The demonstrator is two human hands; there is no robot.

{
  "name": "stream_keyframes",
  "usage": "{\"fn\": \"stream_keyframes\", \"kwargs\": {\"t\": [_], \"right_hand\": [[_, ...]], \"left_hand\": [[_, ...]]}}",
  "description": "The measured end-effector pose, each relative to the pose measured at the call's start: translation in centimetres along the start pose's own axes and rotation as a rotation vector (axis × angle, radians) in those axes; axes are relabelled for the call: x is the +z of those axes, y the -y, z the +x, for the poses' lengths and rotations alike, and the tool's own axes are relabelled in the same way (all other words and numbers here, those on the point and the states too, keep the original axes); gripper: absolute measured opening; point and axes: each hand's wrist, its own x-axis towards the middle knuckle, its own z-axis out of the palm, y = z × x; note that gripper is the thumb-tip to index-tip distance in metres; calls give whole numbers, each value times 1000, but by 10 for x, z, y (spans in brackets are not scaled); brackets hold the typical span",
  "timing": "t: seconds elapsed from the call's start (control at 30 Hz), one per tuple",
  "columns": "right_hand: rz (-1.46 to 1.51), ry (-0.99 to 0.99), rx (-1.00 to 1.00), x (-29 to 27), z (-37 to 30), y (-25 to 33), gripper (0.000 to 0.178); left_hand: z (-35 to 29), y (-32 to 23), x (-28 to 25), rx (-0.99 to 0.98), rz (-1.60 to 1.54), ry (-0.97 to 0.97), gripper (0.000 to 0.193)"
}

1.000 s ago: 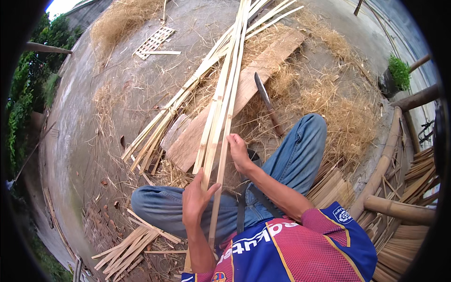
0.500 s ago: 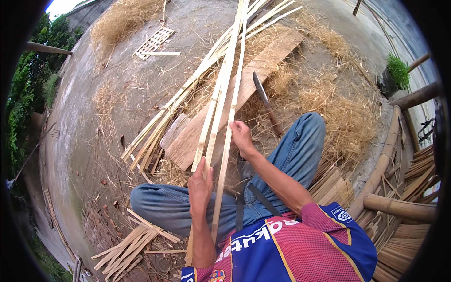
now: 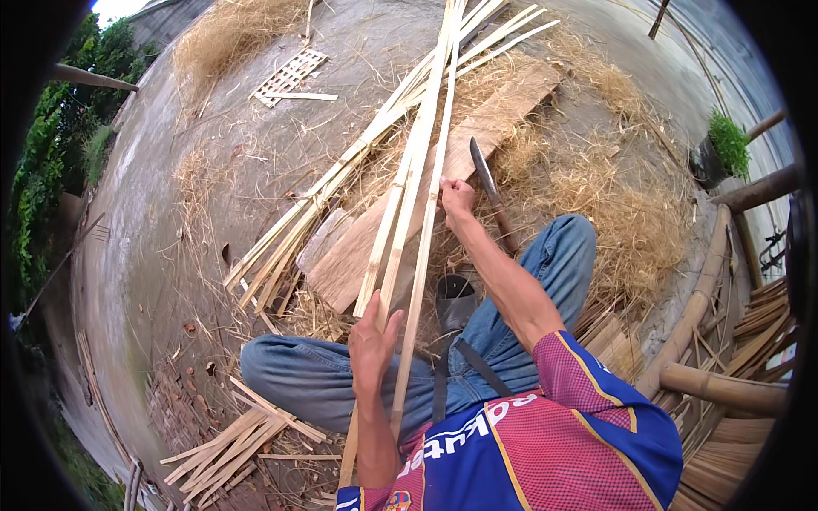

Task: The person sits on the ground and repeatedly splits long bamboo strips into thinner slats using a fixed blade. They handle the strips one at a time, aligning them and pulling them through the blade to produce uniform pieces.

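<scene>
Long pale bamboo strips run from my lap away toward the top of the view. My left hand (image 3: 371,347) is closed around a pair of strips (image 3: 392,272) above my left thigh, its thumb standing apart from the fingers. Farther out, my right hand (image 3: 458,201) pinches the edge of a separate bamboo strip (image 3: 417,307), which passes down beside my left forearm. Under the strips a wooden plank (image 3: 341,277) lies slantwise on the ground. Just right of my right hand rests a knife (image 3: 484,175) with a dark curved blade and wooden handle.
A bundle of bamboo strips (image 3: 294,223) lies left of the plank. Shorter strips (image 3: 239,447) are piled by my left knee. Curly shavings (image 3: 626,221) cover the ground at right, near a bamboo railing (image 3: 694,298). A lattice piece (image 3: 294,75) lies far left.
My right hand has slid away from my body along its strip, and that arm is straighter. My left thumb has spread from the fingers. The view has shifted slightly.
</scene>
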Motion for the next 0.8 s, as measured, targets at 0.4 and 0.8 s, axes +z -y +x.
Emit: {"fn": "stream_keyframes", "kwargs": {"t": [0.4,0.8], "right_hand": [[-198,228,18,-37,-147,-11,18],[96,398,-33,-17,-202,65,28]], "left_hand": [[-1,1,-1,-22,-157,-100,39],[-5,-36,-19,-60,-1,5,31]]}}
